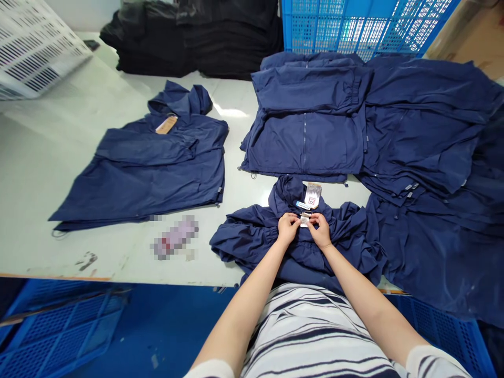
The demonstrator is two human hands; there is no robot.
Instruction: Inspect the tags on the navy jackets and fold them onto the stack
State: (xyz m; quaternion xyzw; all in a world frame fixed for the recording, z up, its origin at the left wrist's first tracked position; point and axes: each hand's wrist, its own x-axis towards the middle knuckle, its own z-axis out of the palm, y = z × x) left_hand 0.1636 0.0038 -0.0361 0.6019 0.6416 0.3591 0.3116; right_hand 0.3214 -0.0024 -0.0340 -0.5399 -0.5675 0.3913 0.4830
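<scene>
A rumpled navy jacket [252, 231] lies at the table's front edge, right below my hands. At its neck, my left hand [288, 229] pinches the left side of a small white label [304, 219]. From the other side, my right hand [319, 230] has its fingers closed on the same label's right edge. Just beyond the fingertips is a hang tag [313, 195] with a red and white mark, partly over the collar. A pale blue-and-white tag [303, 205] sits between it and the label.
Left on the table [31, 173] lies a folded navy jacket [157, 168] with a brown tag [167, 125]. Folded navy jackets [307, 136] are stacked behind and to the right. Black garments [197, 42], a blue crate [346, 23] and a white crate [35, 47] stand farther back.
</scene>
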